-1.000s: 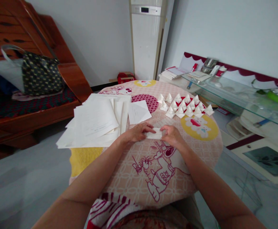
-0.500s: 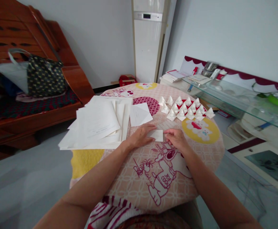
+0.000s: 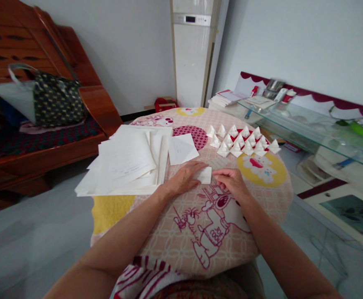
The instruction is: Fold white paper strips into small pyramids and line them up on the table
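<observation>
A small folded piece of white paper [image 3: 205, 175] lies on the patterned tablecloth in front of me. My left hand [image 3: 185, 177] rests over its left end, with fingers along the far side and thumb on the near side, holding it to the table. At the paper's right edge is my right hand [image 3: 231, 179], its fingers curled in and its index fingertip close beside the edge. I see nothing between those fingers. Just beyond my left hand lies a loose white sheet [image 3: 183, 148] with a folded corner.
A large stack of white paper [image 3: 127, 162] covers the table's left side. Several pointed folded paper pieces [image 3: 239, 143] stand in rows at the back right. A glass shelf [image 3: 308, 128] runs along the right; a wooden bench [image 3: 98, 101] with a bag [image 3: 57, 99] stands left.
Hardly anything differs. My left fingers reach slightly further over the folded paper, and my right index finger looks a little straighter. The whole view has shifted slightly.
</observation>
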A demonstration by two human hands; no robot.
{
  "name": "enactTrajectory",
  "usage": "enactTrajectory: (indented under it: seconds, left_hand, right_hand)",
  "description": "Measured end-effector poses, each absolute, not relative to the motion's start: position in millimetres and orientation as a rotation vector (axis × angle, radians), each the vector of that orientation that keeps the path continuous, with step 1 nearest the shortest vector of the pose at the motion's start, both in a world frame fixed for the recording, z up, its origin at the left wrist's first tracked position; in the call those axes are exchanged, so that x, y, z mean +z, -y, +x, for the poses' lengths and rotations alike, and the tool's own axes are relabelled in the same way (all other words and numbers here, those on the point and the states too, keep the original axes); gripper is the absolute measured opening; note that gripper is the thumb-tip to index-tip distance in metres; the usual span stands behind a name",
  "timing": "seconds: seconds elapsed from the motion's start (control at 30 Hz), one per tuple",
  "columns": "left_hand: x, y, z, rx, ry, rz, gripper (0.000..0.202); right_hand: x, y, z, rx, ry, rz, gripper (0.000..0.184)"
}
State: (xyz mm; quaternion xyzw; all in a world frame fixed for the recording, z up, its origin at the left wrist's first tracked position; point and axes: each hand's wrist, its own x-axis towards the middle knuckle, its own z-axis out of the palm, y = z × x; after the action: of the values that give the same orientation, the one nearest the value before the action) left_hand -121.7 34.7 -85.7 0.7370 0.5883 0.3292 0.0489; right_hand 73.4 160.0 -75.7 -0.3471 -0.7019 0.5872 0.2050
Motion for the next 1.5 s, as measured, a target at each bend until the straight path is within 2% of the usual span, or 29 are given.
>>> enactTrajectory:
  seconds: [0.3,0.5,0.7,0.83,1.1,1.33,1.5]
  left_hand:
    - [-82,-36,-122,1.074,-1.827,2.262,0.045]
    - [-85,-38,-123,1.021,-1.863,2.316,0.038]
    - [-82,-37,-120,1.086,-1.897,2.262,0.019]
    - [-75,-34,-118,1.217,-1.816,2.274,0.015]
    - [-72,-32,-116,1.517,-1.595,2.24,0.013]
    - [-68,-30,-125,1.239,-1.598,2.299,0.02]
    - [-62,-28,-126,1.023,-1.519,2.38,0.021]
  right_hand:
    - [-80,-162,72,1.628,1.993,-0.925,0.035]
    - [-83,-161,71,1.56,2.081,-0.86,0.038]
    - [-81,-159,68,1.266,2.293,-0.809,0.039]
    - [-81,-157,62,1.11,2.339,-0.847,0.036]
    - [-77,-163,61,1.241,2.14,-1.07,0.035]
    - [-80,-168,67,1.511,1.868,-1.125,0.024]
    - [-83,-168,70,1.465,2.004,-1.127,0.02]
